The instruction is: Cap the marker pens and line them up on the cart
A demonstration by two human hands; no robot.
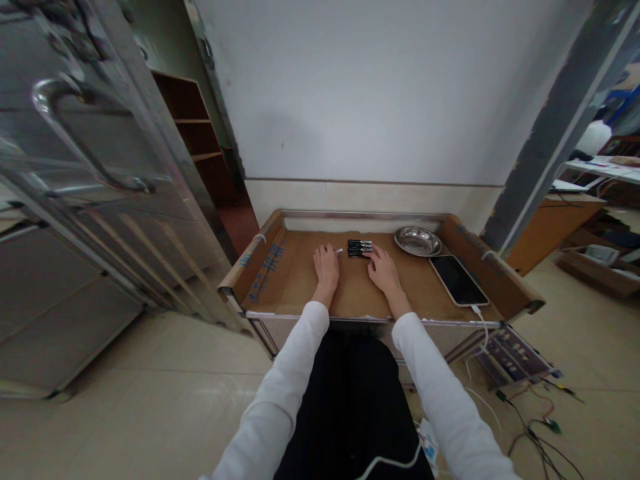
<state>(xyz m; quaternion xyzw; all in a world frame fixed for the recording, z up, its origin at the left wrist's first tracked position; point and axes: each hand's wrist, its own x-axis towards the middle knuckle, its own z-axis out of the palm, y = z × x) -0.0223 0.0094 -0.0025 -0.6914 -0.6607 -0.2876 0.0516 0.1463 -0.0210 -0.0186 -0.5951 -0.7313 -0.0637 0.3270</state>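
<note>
Several slim black cylinders [360, 249] with whitish markings lie side by side in a compact row on the brown cardboard table top [300, 287]. My right hand [384, 270] rests at the right end of this row, its fingers slightly bent and apart, fingertips touching the ends. To the left of the row is my left hand [327, 265], palm down with curled fingers. A small white stick-like thing [339, 251] pokes out from its fingertips toward the row; the rest of it is hidden.
A round metal dish [418, 241] stands at the back right. Beside it lies a phone [459, 281] with a white cable [484, 333] hanging over the front edge. Raised cardboard sides bound the table. An instrument box [517, 357] and loose wires lie on the floor at right.
</note>
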